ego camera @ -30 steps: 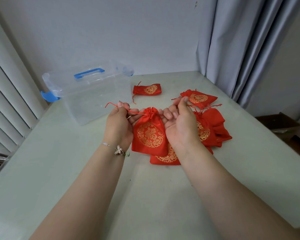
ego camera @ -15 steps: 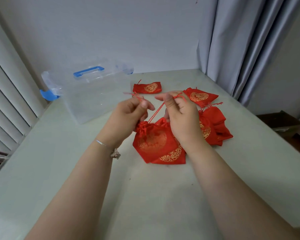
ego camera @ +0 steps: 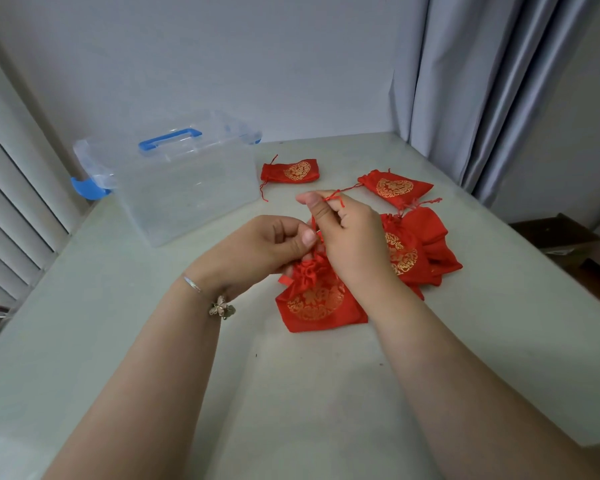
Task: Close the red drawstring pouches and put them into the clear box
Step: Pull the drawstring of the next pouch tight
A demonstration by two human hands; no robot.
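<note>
A red pouch with gold print [ego camera: 317,299] lies on the table with its neck gathered tight. My left hand [ego camera: 267,247] pinches its red drawstring [ego camera: 313,223] just above the neck. My right hand [ego camera: 347,230] pinches the same string higher up, its end looped over the fingers. The clear box [ego camera: 187,188] with a blue handle stands open at the back left. One pouch [ego camera: 291,171] lies beside the box, another [ego camera: 395,188] to the right, and several more are piled [ego camera: 423,247] behind my right hand.
The pale table [ego camera: 153,341] ends at a wall behind and a grey curtain [ego camera: 482,91] on the right. White blinds [ego camera: 11,202] run along the left. A dark cardboard box [ego camera: 555,237] sits on the floor past the right edge.
The pouch was held upright between both hands; now it lies on the table with its neck drawn tight. Both hands came together above it, working the drawstring ends.
</note>
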